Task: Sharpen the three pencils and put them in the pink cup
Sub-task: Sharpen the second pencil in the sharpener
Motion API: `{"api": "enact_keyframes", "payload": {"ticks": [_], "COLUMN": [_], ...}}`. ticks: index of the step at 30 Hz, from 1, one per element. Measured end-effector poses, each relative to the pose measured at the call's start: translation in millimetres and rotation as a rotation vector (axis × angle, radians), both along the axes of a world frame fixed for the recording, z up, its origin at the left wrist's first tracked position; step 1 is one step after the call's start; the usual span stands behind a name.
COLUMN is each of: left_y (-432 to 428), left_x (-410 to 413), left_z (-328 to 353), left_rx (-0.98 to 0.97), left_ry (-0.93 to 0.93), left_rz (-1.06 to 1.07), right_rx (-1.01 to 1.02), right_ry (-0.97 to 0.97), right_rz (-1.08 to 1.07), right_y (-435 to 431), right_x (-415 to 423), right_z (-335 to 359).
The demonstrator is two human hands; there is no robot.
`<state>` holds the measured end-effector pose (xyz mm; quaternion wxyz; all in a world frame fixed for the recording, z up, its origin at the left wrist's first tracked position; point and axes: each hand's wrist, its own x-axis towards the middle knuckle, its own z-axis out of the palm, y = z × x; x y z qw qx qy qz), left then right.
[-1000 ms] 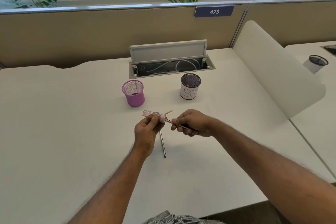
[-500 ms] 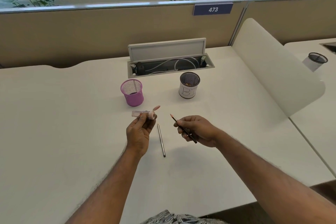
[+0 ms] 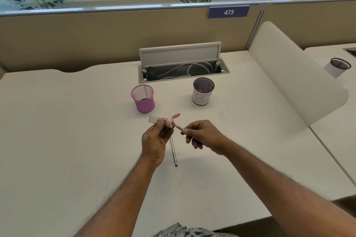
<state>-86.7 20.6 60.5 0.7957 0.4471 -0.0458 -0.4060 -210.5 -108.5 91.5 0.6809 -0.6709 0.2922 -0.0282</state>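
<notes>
Head view: your left hand (image 3: 156,140) pinches the sharpener (image 3: 163,120). Your right hand (image 3: 204,134) grips a pencil (image 3: 179,127), tip just short of the hole. Line it up square, push in, twist, and keep the sharpener steady. The pink cup (image 3: 143,100) stands beyond your hands toward the desk's (image 3: 77,140) far edge, with a white cup (image 3: 202,94) to its right. A second pencil (image 3: 174,152) lies under your hands; don't knock it.
</notes>
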Motion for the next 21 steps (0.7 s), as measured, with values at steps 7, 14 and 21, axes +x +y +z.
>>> {"api": "enact_keyframes", "payload": {"ticks": [7, 14, 21], "left_y": [2, 1, -6], "left_x": [-3, -9, -14], "left_z": [-1, -2, 2], "left_rx": [0.029, 0.054, 0.004], "left_ry": [-0.024, -0.001, 0.063], "left_rz": [0.0, 0.043, 0.092], "right_rx": [-0.113, -0.773, -1.145], "right_ry": [0.048, 0.014, -0.154], "right_rz": [0.005, -0.011, -0.04], "right_y": [2, 13, 13], "right_x": [6, 14, 12], "right_z": [4, 10, 11]}}
